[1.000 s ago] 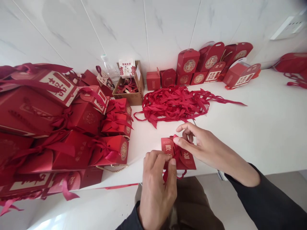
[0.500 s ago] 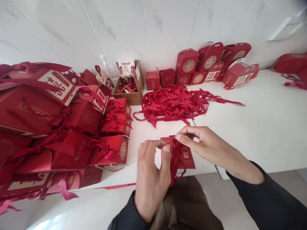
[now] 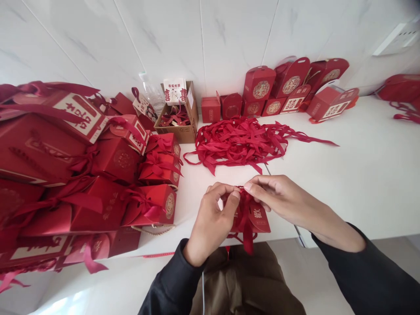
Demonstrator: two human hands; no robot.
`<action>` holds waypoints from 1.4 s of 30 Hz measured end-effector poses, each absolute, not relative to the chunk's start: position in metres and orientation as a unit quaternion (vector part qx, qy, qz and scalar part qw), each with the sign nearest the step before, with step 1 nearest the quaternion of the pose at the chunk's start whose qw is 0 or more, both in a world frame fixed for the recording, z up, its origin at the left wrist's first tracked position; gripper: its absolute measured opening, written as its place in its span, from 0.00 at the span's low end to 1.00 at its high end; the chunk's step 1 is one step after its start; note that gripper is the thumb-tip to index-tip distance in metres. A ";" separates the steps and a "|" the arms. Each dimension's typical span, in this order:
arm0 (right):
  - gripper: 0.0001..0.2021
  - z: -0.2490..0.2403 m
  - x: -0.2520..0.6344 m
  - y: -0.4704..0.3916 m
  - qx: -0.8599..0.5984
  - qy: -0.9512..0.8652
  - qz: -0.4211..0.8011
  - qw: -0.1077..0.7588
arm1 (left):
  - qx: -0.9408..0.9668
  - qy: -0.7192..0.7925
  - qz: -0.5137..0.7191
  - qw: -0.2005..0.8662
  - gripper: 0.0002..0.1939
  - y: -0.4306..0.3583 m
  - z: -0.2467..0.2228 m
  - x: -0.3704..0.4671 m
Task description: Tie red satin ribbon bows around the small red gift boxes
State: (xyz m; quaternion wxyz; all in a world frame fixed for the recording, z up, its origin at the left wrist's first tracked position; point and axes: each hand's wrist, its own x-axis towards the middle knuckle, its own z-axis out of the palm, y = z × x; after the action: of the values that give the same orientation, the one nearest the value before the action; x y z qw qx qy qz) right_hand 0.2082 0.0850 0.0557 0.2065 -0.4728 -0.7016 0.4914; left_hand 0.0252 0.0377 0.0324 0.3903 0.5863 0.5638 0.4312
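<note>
A small red box with pale lettering sits at the table's front edge, close to my body. Red ribbon lies over its middle, one end hanging past the front. My left hand pinches the ribbon near the top of the box with thumb and forefinger. From the right, my right hand closes thumb and fingers on the ribbon beside it. The fingertips of both hands nearly meet and hide part of the ribbon there.
A loose heap of red ribbons lies beyond the hands. Stacked red boxes with bows fill the left. A cardboard box and several red boxes stand along the wall. A white socket is at upper right.
My left hand has moved up and right to the top of the box and now pinches ribbon there. The ribbon's hanging end has shifted right. My right hand has stayed nearly in place.
</note>
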 end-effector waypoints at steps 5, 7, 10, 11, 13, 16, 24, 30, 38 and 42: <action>0.19 0.058 0.210 0.086 -0.477 -0.686 0.519 0.182 | 0.563 0.575 0.442 0.396 0.07 0.036 0.028 0.029; 0.21 0.058 0.210 0.086 -0.477 -0.681 0.526 0.179 | 0.568 0.576 0.443 0.387 0.07 0.034 0.027 0.030; 0.23 0.057 0.210 0.086 -0.480 -0.673 0.532 0.184 | 0.581 0.572 0.428 0.389 0.07 0.035 0.027 0.030; 0.24 0.056 0.210 0.086 -0.482 -0.671 0.532 0.184 | 0.581 0.569 0.424 0.398 0.09 0.036 0.028 0.029; 0.25 0.055 0.210 0.086 -0.483 -0.670 0.533 0.186 | 0.576 0.564 0.416 0.421 0.11 0.038 0.030 0.027; 0.20 0.054 0.209 0.086 -0.464 -0.666 0.551 0.193 | 0.575 0.557 0.409 0.438 0.12 0.041 0.032 0.026; 0.21 0.061 0.207 0.086 -0.465 -0.678 0.539 0.183 | 0.584 0.562 0.421 0.407 0.07 0.037 0.027 0.028; 0.23 0.060 0.205 0.086 -0.464 -0.660 0.558 0.191 | 0.599 0.557 0.409 0.405 0.11 0.039 0.028 0.026; 0.22 0.059 0.208 0.084 -0.461 -0.650 0.574 0.188 | 0.588 0.552 0.428 0.409 0.07 0.037 0.026 0.027; 0.23 0.059 0.207 0.083 -0.455 -0.638 0.595 0.178 | 0.598 0.552 0.418 0.404 0.09 0.038 0.027 0.026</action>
State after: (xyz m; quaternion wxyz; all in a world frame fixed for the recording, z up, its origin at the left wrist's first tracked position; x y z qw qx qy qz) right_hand 0.2073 0.0828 0.0590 0.1782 -0.4546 -0.6383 0.5951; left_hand 0.0257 0.0377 0.0266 0.4042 0.5975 0.5519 0.4183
